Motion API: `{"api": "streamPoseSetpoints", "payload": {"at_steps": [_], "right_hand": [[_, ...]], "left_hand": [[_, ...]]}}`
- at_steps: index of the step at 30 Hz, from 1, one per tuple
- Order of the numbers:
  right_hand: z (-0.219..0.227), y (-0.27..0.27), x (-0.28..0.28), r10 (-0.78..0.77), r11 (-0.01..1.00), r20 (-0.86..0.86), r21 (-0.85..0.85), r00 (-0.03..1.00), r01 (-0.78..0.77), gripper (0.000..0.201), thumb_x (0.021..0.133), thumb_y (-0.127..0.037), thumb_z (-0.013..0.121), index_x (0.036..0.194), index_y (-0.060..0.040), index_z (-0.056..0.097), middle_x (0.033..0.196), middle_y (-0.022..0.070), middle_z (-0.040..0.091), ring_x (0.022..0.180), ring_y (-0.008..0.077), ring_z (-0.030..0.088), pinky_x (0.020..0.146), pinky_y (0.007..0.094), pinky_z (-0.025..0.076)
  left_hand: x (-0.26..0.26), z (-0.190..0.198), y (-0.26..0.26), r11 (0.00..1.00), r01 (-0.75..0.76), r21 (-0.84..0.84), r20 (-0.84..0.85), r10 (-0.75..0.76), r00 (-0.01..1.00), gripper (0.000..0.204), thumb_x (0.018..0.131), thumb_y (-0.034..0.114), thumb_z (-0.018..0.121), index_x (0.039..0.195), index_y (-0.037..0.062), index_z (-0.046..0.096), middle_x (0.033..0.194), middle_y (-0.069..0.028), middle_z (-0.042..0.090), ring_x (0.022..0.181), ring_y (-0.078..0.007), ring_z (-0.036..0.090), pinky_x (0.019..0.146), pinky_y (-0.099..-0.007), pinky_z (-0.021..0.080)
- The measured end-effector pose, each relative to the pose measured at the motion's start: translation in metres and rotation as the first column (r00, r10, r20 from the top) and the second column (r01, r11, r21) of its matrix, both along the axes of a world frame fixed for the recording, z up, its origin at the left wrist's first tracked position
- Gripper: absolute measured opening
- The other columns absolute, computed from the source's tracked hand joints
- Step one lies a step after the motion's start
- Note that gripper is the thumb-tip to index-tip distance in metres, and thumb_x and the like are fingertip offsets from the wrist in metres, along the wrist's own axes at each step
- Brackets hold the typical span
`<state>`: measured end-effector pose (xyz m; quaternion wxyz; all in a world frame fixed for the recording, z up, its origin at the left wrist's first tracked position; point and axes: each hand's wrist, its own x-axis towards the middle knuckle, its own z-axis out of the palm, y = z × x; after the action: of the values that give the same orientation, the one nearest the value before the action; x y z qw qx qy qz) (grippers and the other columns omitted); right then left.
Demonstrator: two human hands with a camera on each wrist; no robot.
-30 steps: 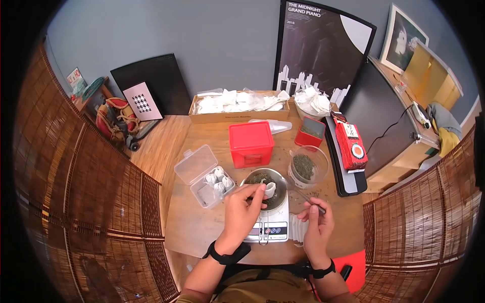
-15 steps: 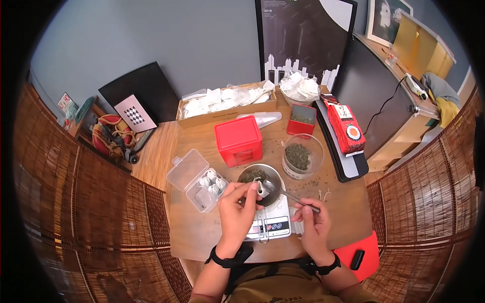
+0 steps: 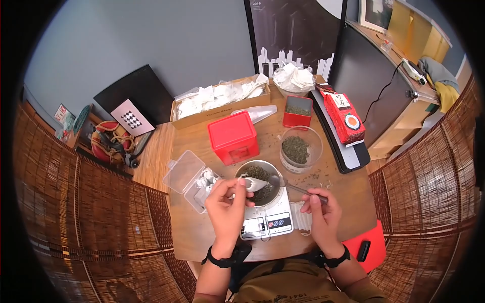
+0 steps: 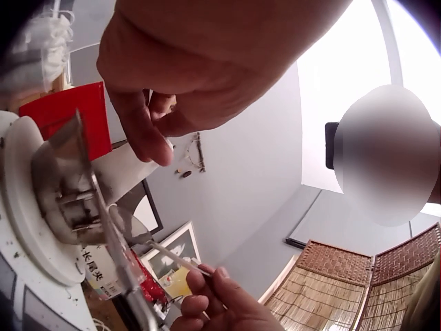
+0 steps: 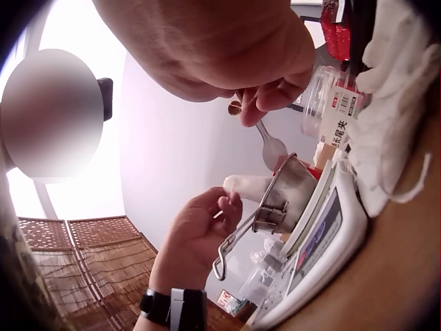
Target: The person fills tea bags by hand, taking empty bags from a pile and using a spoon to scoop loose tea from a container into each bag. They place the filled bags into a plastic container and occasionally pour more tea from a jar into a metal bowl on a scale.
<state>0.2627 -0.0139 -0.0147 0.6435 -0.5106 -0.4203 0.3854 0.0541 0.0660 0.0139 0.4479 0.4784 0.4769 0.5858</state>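
Note:
My left hand (image 3: 226, 209) pinches the end of a small white bag (image 3: 255, 184), which lies slantwise over a metal pan (image 3: 277, 198) of dried green leaves (image 3: 258, 172). The pan stands on a white scale (image 3: 268, 225). With thumb and fingers my right hand (image 3: 325, 217) grips the handle of a metal spoon (image 3: 298, 189); the spoon's bowl is over the pan's right side, close to the bag. In the right wrist view the spoon (image 5: 273, 149) is above the pan (image 5: 295, 181), apart from the bag (image 5: 249, 186).
A clear box (image 3: 187, 173) with several white filled bags is on the left. Behind the pan are a red box (image 3: 233, 132) and a cardboard tray (image 3: 202, 116) of white bags. A clear tub (image 3: 301, 149) and an open red tin (image 3: 296, 118), both holding leaves, stand at right.
The head view has shifted. The bag, upright with its mouth up a second ago, now lies slanted with its other end toward the right. Both hands keep their hold.

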Motion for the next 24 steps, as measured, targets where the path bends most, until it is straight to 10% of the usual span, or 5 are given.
{"api": "streamPoseSetpoints", "payload": {"at_steps": [8, 24], "right_hand": [[0.011, 0.026, -0.015, 0.232, 0.966, 0.034, -0.127, 0.972, -0.226, 0.02, 0.112, -0.012, 0.066, 0.121, 0.0045, 0.07, 0.097, 0.0105, 0.08, 0.079, 0.0094, 0.068, 0.073, 0.0259, 0.056], [0.005, 0.03, -0.039, 0.206, 0.972, 0.002, -0.114, 0.979, -0.205, 0.021, 0.112, -0.011, 0.064, 0.125, 0.0053, 0.07, 0.102, 0.0154, 0.082, 0.076, 0.0111, 0.07, 0.067, 0.0261, 0.056]], "left_hand": [[-0.011, 0.026, -0.003, 0.992, -0.112, 0.061, 0.063, 0.108, 0.992, 0.014, 0.108, 0.007, 0.07, 0.104, -0.006, 0.073, 0.086, -0.0094, 0.073, 0.069, -0.013, 0.073, 0.051, -0.025, 0.058], [-0.034, 0.016, -0.016, 0.989, -0.134, 0.065, 0.097, 0.128, 0.987, 0.012, 0.107, 0.006, 0.07, 0.107, -0.0061, 0.073, 0.094, -0.0077, 0.07, 0.073, -0.0125, 0.073, 0.05, -0.0251, 0.058]]}}
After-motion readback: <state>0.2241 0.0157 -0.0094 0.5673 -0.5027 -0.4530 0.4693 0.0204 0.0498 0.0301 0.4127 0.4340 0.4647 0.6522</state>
